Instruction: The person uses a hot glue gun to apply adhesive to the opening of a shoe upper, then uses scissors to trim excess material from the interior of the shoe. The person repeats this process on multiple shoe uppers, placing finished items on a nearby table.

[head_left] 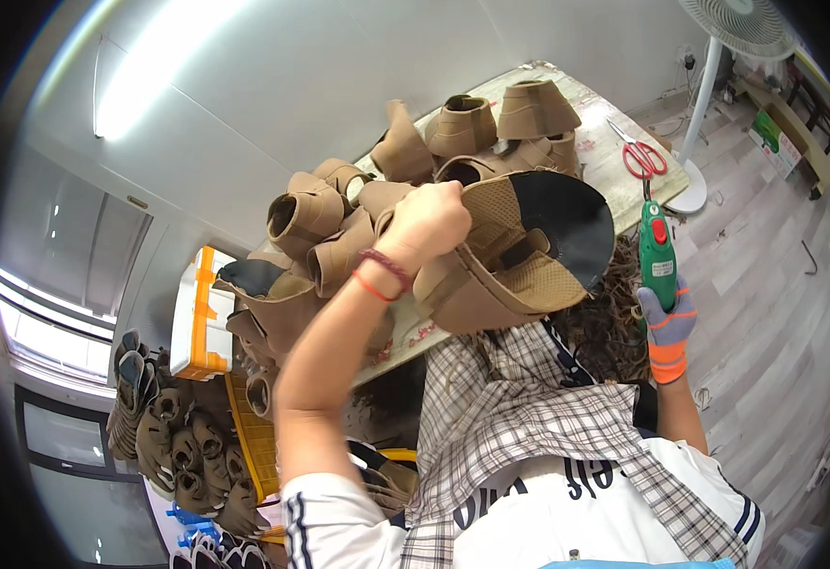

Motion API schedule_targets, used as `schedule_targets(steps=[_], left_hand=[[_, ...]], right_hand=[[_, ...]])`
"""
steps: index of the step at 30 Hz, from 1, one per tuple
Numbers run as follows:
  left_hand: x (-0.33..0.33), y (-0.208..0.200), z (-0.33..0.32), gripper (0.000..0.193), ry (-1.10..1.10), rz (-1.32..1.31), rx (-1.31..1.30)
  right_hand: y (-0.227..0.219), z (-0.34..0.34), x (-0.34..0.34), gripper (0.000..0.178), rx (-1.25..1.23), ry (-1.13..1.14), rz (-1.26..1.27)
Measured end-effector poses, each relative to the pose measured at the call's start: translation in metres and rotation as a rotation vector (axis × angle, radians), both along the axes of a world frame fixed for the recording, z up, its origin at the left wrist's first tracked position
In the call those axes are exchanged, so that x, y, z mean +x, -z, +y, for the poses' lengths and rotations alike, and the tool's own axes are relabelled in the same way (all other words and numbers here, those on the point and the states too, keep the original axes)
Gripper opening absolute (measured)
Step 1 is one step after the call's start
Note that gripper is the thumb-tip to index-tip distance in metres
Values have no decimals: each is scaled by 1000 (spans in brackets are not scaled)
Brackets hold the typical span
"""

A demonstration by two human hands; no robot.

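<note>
My bare left hand, with red bands at the wrist, is closed on the edge of a brown bell boot. The boot is held up in front of me, flared open, showing its tan mesh lining and a black inner panel. Off to the right, my right hand, in a grey and orange glove, grips a green electric hand tool. It has a red button and a thin tip pointing up, apart from the boot. Red-handled scissors lie on the table just beyond the tip.
Several more brown bell boots are heaped on the table. A white fan stands at far right. Brown scraps lie below the table's near edge. At left are an orange-taped white box and a yellow crate.
</note>
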State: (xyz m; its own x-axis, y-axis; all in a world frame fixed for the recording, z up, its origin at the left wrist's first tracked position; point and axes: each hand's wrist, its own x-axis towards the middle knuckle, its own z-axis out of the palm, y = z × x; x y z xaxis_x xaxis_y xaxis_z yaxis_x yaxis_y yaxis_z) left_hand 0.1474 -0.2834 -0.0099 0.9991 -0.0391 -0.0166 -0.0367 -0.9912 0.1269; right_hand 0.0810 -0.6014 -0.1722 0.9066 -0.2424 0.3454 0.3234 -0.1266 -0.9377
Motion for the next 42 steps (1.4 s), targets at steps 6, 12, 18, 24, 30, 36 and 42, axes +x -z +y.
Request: schedule_targets(steps=[6,12,18,24,30,36,42], left_hand=[[-25,106,-38,36,-297,-506,-34],[-67,154,-42,57,-178,-734,-797],[-102,232,-5,42,-493,-442,-1845],[-74,246,-5,53,-149,-18,-2149],[-49,229,-25,60,-36,154,-2163],[-82,215,-46,43,3,-72,-2233],[-111,180,-40,34,72,-283,-2159]], right_hand=[[-2,-14,-15,38,-42,-22,3],[2,-2,-4,41,-185,-149,149],[40,29,16,50,-252,-169,248],[53,45,15,48,-316,-180,207],[33,49,9,43,-284,-163,263],[21,32,-9,54,-396,-113,128],[-6,26,-40,59,-427,-231,-2]])
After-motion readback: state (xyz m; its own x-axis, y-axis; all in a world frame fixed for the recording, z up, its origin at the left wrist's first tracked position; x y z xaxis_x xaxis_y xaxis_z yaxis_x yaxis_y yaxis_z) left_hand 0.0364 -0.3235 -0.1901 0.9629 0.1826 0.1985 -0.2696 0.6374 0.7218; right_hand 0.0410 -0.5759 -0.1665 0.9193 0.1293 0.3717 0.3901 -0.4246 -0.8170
